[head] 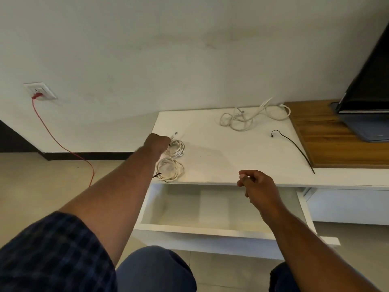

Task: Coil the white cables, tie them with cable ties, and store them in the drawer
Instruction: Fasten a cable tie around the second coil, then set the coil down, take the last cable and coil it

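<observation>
my left hand (157,144) mid-frame, fingers curled round far coil (176,146), I judge to lift it | near coil (171,170) tied, just below it, right above open drawer (189,227), handy to drop in | my right hand (257,184) loosely curled, holding nothing | loose cable (248,118), spare tie (292,147) upper right, not yet done | no writing readable

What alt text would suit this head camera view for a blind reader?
A person's left hand grips the far coil beside the near coil, both white, on a cabinet above an open drawer. A loose cable and a black tie lie to the right; the right hand hovers, holding nothing.
</observation>
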